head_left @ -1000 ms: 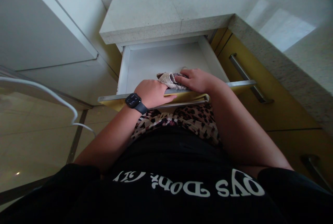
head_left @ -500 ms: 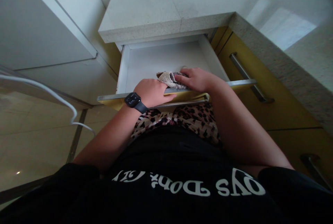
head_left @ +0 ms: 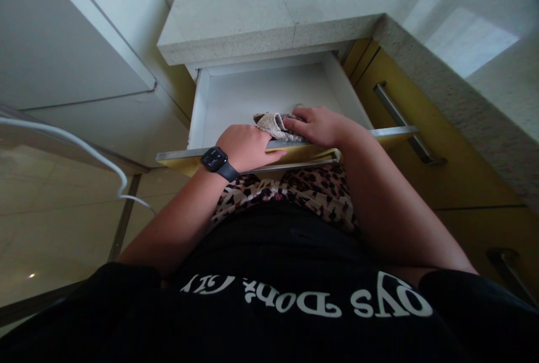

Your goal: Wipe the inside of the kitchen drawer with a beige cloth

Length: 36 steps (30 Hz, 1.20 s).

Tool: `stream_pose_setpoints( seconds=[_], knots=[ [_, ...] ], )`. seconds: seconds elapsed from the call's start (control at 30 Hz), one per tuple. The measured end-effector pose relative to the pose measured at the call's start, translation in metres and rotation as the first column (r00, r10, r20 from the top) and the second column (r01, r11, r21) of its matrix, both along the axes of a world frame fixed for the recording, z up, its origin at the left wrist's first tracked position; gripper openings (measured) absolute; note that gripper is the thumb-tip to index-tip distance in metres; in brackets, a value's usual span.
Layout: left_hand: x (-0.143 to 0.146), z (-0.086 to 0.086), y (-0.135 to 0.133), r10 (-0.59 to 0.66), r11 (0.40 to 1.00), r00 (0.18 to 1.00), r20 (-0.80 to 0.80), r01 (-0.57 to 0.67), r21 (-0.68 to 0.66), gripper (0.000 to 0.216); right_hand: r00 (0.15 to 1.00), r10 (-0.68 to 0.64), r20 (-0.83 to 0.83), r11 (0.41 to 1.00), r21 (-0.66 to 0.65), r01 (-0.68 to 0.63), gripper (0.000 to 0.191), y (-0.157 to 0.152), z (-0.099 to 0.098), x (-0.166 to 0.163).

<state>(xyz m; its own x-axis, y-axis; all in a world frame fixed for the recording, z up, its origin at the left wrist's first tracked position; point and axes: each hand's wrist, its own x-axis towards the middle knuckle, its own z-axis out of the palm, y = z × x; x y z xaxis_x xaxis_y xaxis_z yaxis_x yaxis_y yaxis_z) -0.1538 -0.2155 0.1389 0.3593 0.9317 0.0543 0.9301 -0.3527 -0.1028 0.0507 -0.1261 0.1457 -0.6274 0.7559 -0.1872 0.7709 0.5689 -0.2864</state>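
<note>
A pulled-out drawer (head_left: pixel 252 85) with a white inside and a yellow front lies before me. My left hand (head_left: pixel 243 146), a black watch on its wrist, is hooked over the drawer's front edge. Its thumb lies outside the panel and its other fingers go down inside, mostly hidden. Just inside the front, a crumpled beige-grey cloth (head_left: pixel 273 124) sits close to the left hand's fingers. My right hand (head_left: pixel 318 125) is closed over the cloth's right part, its fingers bent and partly out of sight. A small pale round shape beyond the right fingers is too unclear to name.
A pale stone countertop (head_left: pixel 236 6) overhangs the drawer and turns toward me on the right. Below it are yellow cabinet fronts with a metal handle (head_left: pixel 404 124). At left stand a white cabinet (head_left: pixel 80 31) and a hanging white cable (head_left: pixel 84 146).
</note>
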Motion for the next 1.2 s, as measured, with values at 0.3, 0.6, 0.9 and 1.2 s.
stream_pose_setpoints(
  seconds=[0.3, 0.6, 0.9, 1.2],
  knots=[
    [0.0011, 0.0019, -0.0007, 0.015, 1.0, 1.0, -0.004, -0.015, -0.017, 0.069, 1.0, -0.002, -0.01, 1.0, 0.004, 0.002, 0.07, -0.0014, 0.002, -0.0014],
    [0.0008, 0.0019, -0.001, 0.007, 1.0, 1.0, -0.01, -0.006, 0.023, 0.066, 0.999, -0.014, -0.029, 1.0, 0.001, 0.014, 0.07, 0.0012, -0.002, 0.0006],
    [0.0008, 0.0029, -0.0008, 0.016, 1.0, 1.0, -0.007, -0.016, -0.013, 0.067, 1.0, -0.005, -0.026, 1.0, 0.012, 0.005, 0.072, 0.0019, -0.0026, 0.0007],
    [0.0002, 0.0, -0.0003, 0.022, 1.0, 1.0, -0.004, -0.022, -0.015, 0.069, 0.999, -0.015, -0.033, 1.0, 0.009, 0.016, 0.071, 0.0015, -0.0022, -0.0001]
  ],
)
